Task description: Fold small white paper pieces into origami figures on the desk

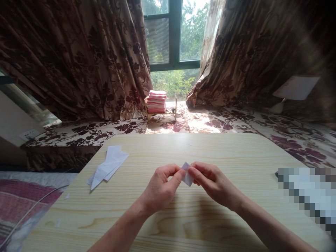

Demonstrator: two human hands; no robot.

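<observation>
A small folded piece of white paper (188,176) is held just above the light wooden table (168,217) at its middle. My left hand (162,185) pinches the paper's left edge between thumb and forefinger. My right hand (211,182) pinches its right side, fingers curled in. Both hands meet at the paper, wrists resting low over the tabletop.
Several loose white paper strips (108,166) lie at the table's far left. A pixelated patch (307,192) covers the right edge. Beyond the table, a stack of pink and white folded cloths (156,102) sits on a small rack on the patterned window seat, between brown curtains.
</observation>
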